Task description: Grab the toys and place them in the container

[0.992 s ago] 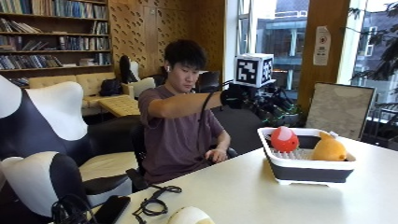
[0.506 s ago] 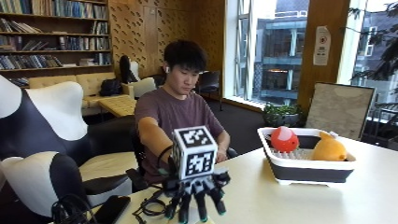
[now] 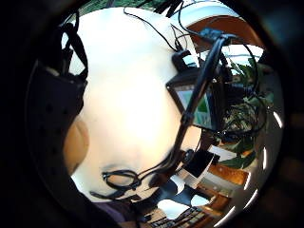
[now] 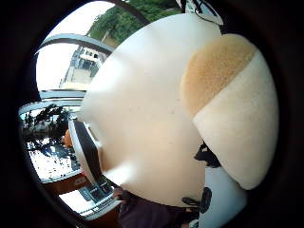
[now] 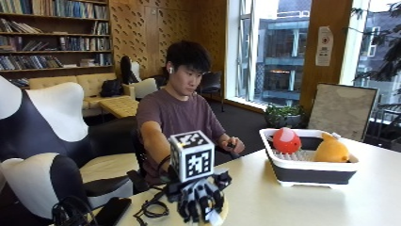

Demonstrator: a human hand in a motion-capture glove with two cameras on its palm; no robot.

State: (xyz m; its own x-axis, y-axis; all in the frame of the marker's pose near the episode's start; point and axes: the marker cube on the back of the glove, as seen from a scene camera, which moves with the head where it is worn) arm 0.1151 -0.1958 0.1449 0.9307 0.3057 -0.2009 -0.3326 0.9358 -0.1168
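Observation:
In the outside view my gloved right hand (image 5: 199,197) hangs at the near left part of the white table (image 5: 294,202), its straight fingers pointing down. Just under them lies a round cream and tan toy (image 5: 220,215), mostly hidden; I cannot tell if the fingers touch it. The thumb side palm view shows this toy (image 4: 228,109) close up on the table (image 4: 142,123). The glove (image 3: 52,104) edges the other palm view, with a sliver of the toy (image 3: 76,142) beside it. At the right, a white and dark container (image 5: 307,167) holds a red toy (image 5: 286,140) and an orange toy (image 5: 331,149).
A loop of black cable (image 5: 150,207) lies on the table beside my hand, also seen from the palm as a cable (image 3: 118,178). The person's bare left hand (image 5: 233,143) rests at the far table edge. A black and white chair (image 5: 44,141) stands at the left.
My hand has swung from up near the container to the near left of the table and come down over the cream toy. The toys in the container have not moved.

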